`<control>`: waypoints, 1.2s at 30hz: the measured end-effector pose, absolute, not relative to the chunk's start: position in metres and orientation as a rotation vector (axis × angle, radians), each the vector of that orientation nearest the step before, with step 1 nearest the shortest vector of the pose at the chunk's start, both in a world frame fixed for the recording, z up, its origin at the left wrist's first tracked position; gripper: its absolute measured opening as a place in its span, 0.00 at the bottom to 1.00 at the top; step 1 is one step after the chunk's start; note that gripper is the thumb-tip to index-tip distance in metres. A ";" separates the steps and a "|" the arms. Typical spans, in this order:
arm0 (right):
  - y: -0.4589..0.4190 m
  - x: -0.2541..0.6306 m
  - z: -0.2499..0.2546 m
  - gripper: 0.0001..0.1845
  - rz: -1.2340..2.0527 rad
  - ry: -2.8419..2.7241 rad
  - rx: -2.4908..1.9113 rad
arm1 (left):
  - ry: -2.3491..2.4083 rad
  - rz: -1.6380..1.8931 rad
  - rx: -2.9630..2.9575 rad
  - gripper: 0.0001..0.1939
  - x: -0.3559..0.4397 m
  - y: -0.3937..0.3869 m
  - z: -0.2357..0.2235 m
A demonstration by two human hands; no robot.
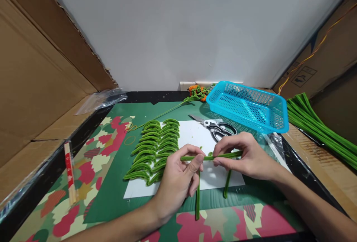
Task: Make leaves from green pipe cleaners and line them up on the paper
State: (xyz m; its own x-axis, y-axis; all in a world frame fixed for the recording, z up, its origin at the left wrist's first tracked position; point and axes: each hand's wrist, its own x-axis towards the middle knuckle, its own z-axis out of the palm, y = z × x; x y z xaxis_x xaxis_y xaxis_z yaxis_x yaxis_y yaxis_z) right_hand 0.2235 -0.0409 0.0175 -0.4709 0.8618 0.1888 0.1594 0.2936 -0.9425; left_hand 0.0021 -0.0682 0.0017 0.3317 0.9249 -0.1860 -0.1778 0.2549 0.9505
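Your two hands meet over the near part of the white sheet (pixel 192 132), with the green fuzzy stem (pixel 208 158) stretched level between them. Your left hand (pixel 181 173) pinches its left part between thumb and fingers; your right hand (pixel 248 156) pinches it farther right, thumb below and fingers above. Two green lengths (pixel 198 201) show below it, one by each hand; you cannot tell whether they join it.

Your left hand hides part of the nearest curved green pieces (pixel 146 149), which lie in two columns on the left of the sheet. Just beyond your right hand are the scissors (pixel 206 123), blades partly open and pointing far left, handles near your fingers. Farther right, the blue basket (pixel 248 119) takes up the far right corner of the table (pixel 139 96), with a bundle of green stems (pixel 320 126) to its right. Orange flowers (pixel 197 90) lie against its left end, their long thin stem running near and left toward the thin loops (pixel 129 140).

At the left, the red-and-white wrapper (pixel 69 167) rests on the patterned sheet (pixel 83 171), and a clear plastic bag (pixel 103 100) lies at the far left. Cardboard (pixel 41 41) rises beside it, and the pale wall (pixel 195 30) closes off the far side.
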 end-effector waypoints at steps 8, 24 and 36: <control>-0.041 0.227 0.021 0.05 1.215 -1.846 -0.899 | 0.894 0.821 1.017 0.18 0.001 -0.069 0.003; -0.042 0.228 0.017 0.05 1.161 -1.918 -0.896 | 0.950 0.813 1.053 0.16 0.000 -0.068 0.003; -0.037 0.228 0.018 0.09 0.800 -1.998 -0.705 | 0.971 0.896 1.035 0.18 0.001 -0.068 0.008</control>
State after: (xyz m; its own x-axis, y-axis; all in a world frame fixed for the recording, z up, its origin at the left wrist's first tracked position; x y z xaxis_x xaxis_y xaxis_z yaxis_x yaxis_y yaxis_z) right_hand 0.2281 -0.0373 0.0179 -0.4803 0.7220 0.4980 0.1787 0.6365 -0.7503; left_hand 0.0005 -0.0675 0.0079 0.3141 0.9257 -0.2110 -0.1357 0.2637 0.9550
